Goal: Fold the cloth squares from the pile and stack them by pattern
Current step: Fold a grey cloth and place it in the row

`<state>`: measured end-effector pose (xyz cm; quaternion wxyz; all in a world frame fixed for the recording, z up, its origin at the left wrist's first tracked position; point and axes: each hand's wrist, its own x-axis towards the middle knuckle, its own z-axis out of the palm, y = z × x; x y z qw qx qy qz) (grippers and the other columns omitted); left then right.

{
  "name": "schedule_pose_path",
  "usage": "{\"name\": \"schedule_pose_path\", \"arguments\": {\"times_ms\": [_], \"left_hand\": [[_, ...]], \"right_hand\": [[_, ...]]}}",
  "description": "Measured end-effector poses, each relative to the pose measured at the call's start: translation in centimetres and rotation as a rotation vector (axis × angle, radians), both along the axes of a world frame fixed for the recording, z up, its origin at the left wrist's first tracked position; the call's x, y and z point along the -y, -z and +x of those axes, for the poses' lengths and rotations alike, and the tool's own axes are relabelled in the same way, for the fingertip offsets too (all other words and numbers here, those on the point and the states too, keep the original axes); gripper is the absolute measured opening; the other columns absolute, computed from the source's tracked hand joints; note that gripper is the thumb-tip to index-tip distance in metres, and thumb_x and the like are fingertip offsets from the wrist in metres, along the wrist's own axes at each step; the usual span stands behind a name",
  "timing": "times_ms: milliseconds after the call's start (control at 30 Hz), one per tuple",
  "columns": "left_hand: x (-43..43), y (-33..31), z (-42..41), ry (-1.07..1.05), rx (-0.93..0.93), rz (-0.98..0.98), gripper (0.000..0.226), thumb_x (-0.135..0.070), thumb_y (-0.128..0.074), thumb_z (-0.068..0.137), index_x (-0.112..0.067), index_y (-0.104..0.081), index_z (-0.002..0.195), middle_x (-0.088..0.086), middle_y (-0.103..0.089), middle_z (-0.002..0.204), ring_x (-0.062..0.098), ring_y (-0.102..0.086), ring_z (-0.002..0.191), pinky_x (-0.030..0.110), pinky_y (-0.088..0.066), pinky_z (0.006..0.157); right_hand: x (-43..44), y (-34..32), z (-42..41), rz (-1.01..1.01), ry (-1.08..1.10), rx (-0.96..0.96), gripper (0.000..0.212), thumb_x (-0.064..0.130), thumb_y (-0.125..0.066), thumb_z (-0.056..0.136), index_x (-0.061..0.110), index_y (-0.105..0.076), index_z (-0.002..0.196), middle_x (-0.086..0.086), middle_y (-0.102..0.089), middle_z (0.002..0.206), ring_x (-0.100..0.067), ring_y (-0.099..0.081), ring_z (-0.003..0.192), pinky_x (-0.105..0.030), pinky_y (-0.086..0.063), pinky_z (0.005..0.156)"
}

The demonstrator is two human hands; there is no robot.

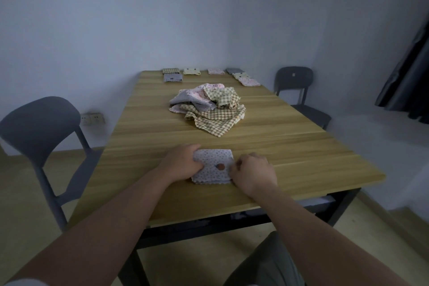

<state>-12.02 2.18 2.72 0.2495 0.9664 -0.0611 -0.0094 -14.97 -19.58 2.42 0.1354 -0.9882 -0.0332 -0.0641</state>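
Note:
A folded grey dotted cloth with a brown spot lies near the front edge of the wooden table. My left hand grips its left edge, fingers curled over the fabric. My right hand pinches its right edge. A loose pile of cloth squares, checked, grey and pink, sits mid-table. At the far edge lie folded stacks: checked, grey, cream, pink, a second grey, a second cream and a second pink.
A grey chair stands at the table's left side and a dark chair at its right. A dark curtain hangs far right. Wall sockets sit low on the left wall. My knee is below the table's front edge.

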Motion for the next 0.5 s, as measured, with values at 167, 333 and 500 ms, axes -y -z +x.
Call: {"name": "schedule_pose_path", "arguments": {"times_ms": [167, 333, 500], "left_hand": [[1.4, -1.6, 0.4, -0.092, -0.003, 0.086, 0.053, -0.031, -0.069, 0.073, -0.029, -0.069, 0.126, 0.003, -0.065, 0.126, 0.022, -0.061, 0.109, 0.033, -0.054, 0.083], [2.2, -2.2, 0.6, -0.153, -0.041, -0.183, 0.011, -0.021, -0.074, 0.08, -0.017, -0.071, 0.09, 0.001, -0.069, 0.091, 0.017, -0.063, 0.086, 0.036, -0.05, 0.071], [3.0, -4.0, 0.3, -0.18, 0.051, -0.581, 0.019, -0.012, -0.079, 0.082, -0.016, -0.066, 0.096, -0.001, -0.067, 0.096, 0.013, -0.06, 0.086, 0.027, -0.042, 0.064]], "right_hand": [[-0.4, -0.1, 0.0, 0.034, 0.003, -0.083, 0.042, 0.05, -0.046, 0.096, 0.017, -0.069, 0.108, -0.009, -0.056, 0.123, -0.031, -0.047, 0.119, -0.042, -0.043, 0.097], [-0.6, -1.1, 0.4, 0.286, 0.03, -0.204, 0.025, 0.041, -0.064, 0.089, 0.018, -0.06, 0.098, -0.005, -0.062, 0.106, -0.028, -0.057, 0.105, -0.034, -0.051, 0.08], [0.0, -2.8, 0.4, 0.747, 0.106, -0.288, 0.039, 0.019, -0.075, 0.085, 0.017, -0.05, 0.115, -0.007, -0.067, 0.108, -0.018, -0.061, 0.086, -0.025, -0.041, 0.054]]}}
